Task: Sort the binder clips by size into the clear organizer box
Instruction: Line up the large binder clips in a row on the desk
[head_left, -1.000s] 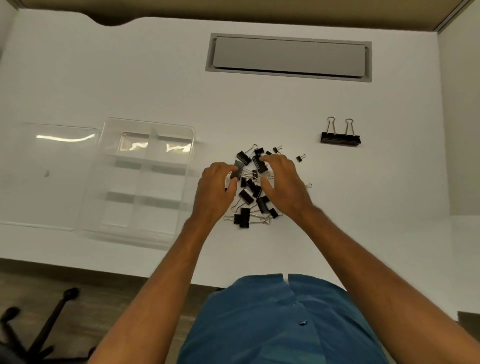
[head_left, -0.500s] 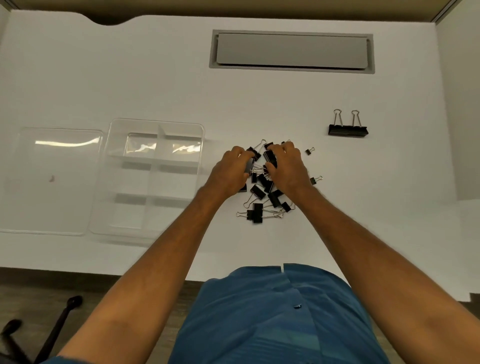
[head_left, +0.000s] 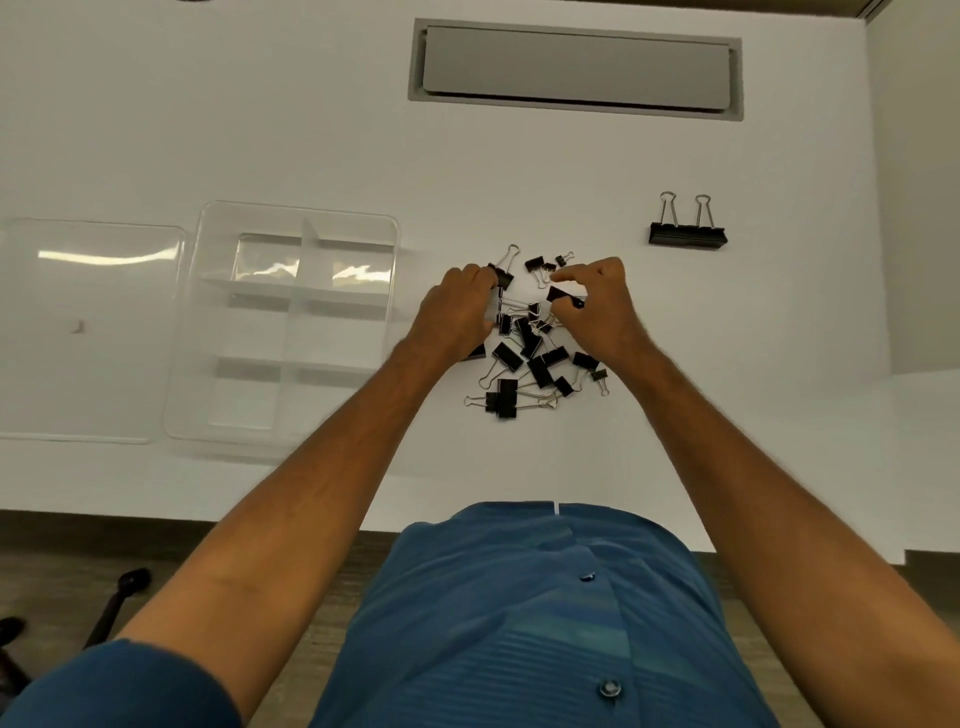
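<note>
A pile of binder clips (head_left: 530, 358) is spread on the white bench (head_left: 727, 364). A black clip (head_left: 563, 296) is pinched by the right hand (head_left: 597, 312); the left hand (head_left: 457, 312) is curled on the pile's left edge. The clear organizer box (head_left: 208, 332) is set left, the large clip (head_left: 687, 234) farther right.

blue short-sleeved button-front shirt (head_left: 519, 623), faint lighter horizontal stripes | two small round buttons down the placket | short blue sleeve (head_left: 119, 686) on left upper arm | forearms bare | left hand (head_left: 457, 312), right hand (head_left: 597, 306): no rings, watch or gloves visible
</note>
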